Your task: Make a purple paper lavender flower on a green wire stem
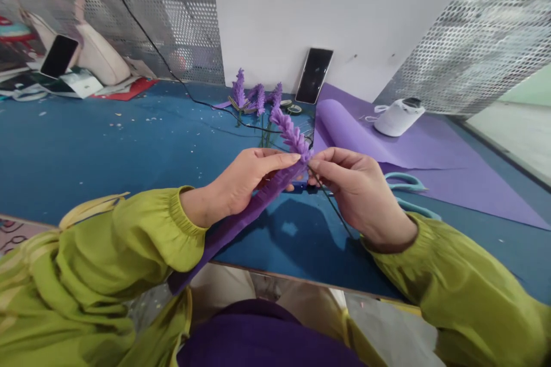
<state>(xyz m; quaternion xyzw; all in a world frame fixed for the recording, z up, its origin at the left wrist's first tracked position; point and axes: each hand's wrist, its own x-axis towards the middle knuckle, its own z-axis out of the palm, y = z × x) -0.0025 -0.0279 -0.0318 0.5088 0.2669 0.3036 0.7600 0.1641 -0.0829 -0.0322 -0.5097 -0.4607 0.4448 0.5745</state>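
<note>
My left hand pinches a long purple fringed strip that trails down toward my lap. My right hand is closed on a thin dark wire stem, right where the strip meets it. Above both hands rises the wound purple flower spike, pointing away from me. Both arms wear yellow-green sleeves. The hands hover over a blue table mat.
Finished purple flower spikes lie at the back of the mat beside a leaning phone. A purple sheet roll, a white device and teal scissors sit to the right. A bag and second phone stand far left. A black cable crosses the mat.
</note>
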